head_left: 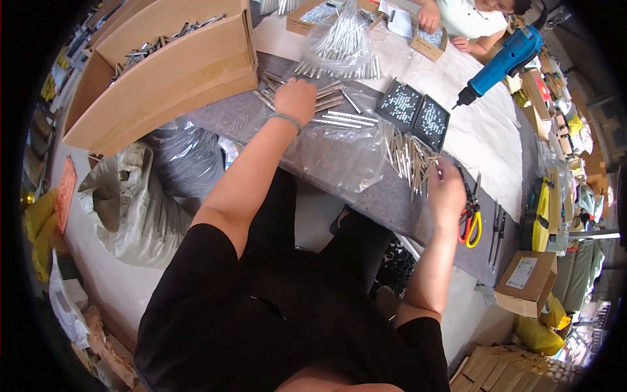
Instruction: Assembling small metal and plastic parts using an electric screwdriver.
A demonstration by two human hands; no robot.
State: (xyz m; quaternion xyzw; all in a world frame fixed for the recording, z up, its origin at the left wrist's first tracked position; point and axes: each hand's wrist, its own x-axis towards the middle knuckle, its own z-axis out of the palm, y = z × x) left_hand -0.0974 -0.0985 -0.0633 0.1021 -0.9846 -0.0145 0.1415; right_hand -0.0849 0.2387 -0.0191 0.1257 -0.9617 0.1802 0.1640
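My left hand (295,102), with a beaded band at the wrist, is curled down over a pile of metal rods (330,99); its fingertips and anything in them are hidden. Four or so brighter rods lie on a clear plastic bag (343,153) beside it. My right hand (447,193) is slightly blurred, its fingers bent together at the edge of a heap of thin metal pins (406,157); I cannot make out what is in them. Just beyond that heap lies an open black case (433,123) full of small pale pieces.
Scissors (471,225) with red and yellow handles lie right of my right hand. A blue power screwdriver (503,65) hangs over the table's right side. A large carton (176,78) of metal parts stands left. Across the table, another person's hand (429,16) is at a small box (429,47).
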